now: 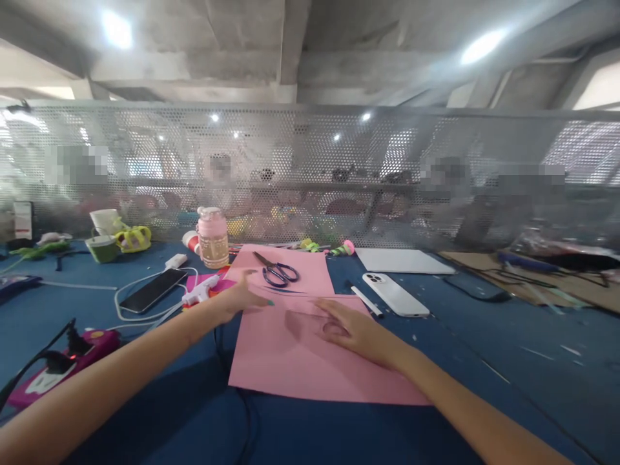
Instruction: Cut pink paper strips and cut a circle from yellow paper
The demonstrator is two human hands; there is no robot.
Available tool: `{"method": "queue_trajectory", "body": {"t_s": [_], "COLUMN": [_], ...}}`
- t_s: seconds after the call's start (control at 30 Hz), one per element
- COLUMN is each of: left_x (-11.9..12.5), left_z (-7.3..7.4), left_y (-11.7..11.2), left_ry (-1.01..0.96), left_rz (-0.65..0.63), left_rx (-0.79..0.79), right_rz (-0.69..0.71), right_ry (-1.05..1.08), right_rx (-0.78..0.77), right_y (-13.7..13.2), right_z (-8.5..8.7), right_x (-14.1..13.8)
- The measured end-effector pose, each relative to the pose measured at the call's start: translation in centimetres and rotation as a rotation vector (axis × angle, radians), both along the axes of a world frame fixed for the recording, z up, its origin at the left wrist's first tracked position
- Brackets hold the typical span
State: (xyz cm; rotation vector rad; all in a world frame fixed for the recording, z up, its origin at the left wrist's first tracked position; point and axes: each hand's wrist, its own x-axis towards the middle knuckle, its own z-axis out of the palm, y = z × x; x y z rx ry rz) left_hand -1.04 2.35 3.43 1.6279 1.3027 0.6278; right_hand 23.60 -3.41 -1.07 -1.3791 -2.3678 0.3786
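While scissors (277, 272) and phone (395, 294) lay beyond, left hand (241, 298) and right hand (352, 330) lay open, apart, on pink paper (300, 369); long axis unclear.

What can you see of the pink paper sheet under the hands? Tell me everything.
The pink paper sheet looks thin, matte and plain, and lies flat on the blue table. The right hand rests open on its far middle, casting a shadow on it. The left hand touches its far left edge with fingers spread. Past that edge lies more pink paper with scissors on it; I cannot tell whether that is a separate sheet or a folded part.
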Motion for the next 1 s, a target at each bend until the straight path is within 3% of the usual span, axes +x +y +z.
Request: {"method": "queue_trajectory", "body": {"t_s": [0.13, 0.2, 0.37, 0.53, 0.63, 0.77, 0.9, 1.0], "left_x": [-0.1, 0.1, 0.8, 0.6, -0.2, -2.0, -4.3, -5.7], "left_z": [0.4, 0.6, 0.6, 1.0, 2.4, 5.3, 8.1, 9.1], "left_y": [-0.3, -0.8, -2.3, -1.9, -1.1, -0.5, 0.0, 0.4], "left_ry": [0.442, 0.535, 0.600, 0.543, 0.505, 0.496, 0.585, 0.660], "left_rz": [-0.195, -0.255, -0.320, -0.344, -0.357, -0.359, -0.394, -0.434], "left_rx": [0.281, 0.417, 0.492, 0.586, 0.643, 0.691, 0.647, 0.586], "right_rz": [-0.123, -0.172, -0.298, -0.118, -0.163, -0.257, -0.382, -0.434], "right_ry": [-0.050, -0.078, -0.072, -0.044, -0.116, -0.143, -0.021, 0.106], "right_rx": [0.085, 0.123, 0.100, 0.034, 0.075, 0.146, 0.179, 0.236], "right_y": [1.1, 1.5, 1.3, 1.0, 1.5, 2.7, 3.3, 3.2], "right_z": [-0.2, -0.2, 0.1, -0.3, -1.4, -2.8, -3.6, -3.4], "right_x": [1.3, 1.8, 1.7, 1.1, 1.6, 2.9, 3.1, 2.6]}}
